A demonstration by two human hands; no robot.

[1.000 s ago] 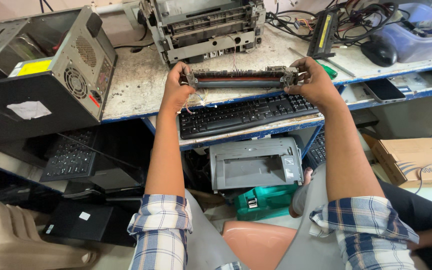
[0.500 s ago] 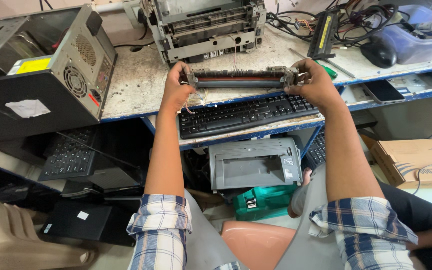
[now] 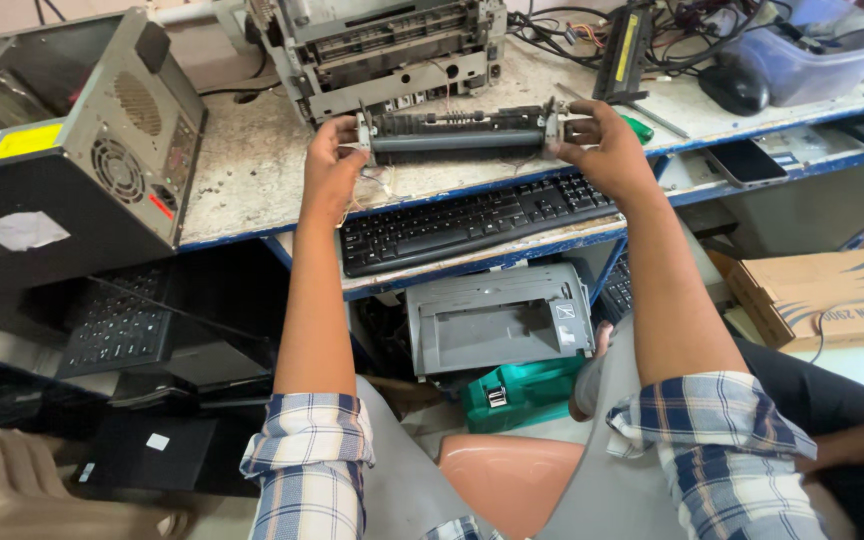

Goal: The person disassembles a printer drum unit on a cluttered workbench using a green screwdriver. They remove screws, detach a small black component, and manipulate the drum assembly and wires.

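Hands hold a long dark roller assembly [image 3: 462,135], likely a printer fuser unit, level above the worktable [image 3: 242,170] in the upper middle of the frame, just in front of the stripped printer chassis [image 3: 392,45]. The left hand [image 3: 330,165] is wrapped around the unit's left end, fingers curled over its bracket; the right hand [image 3: 604,150] clasps the right end the same way, thumb on top. Thin wires hang from the left end toward the black keyboard [image 3: 472,215] on the pull-out shelf below. A grey computer case [image 3: 102,150] stands at upper left, and a grey printer cover [image 3: 497,320] lies low in the middle.

By my judgement the step is handling the unit free of the chassis, either inspecting it or lining it up; the next move calls for keeping both ends level and minding the loose wires.

Compared with the earlier frames, the unit sits a little closer to the chassis, and both hands keep the same end grips.
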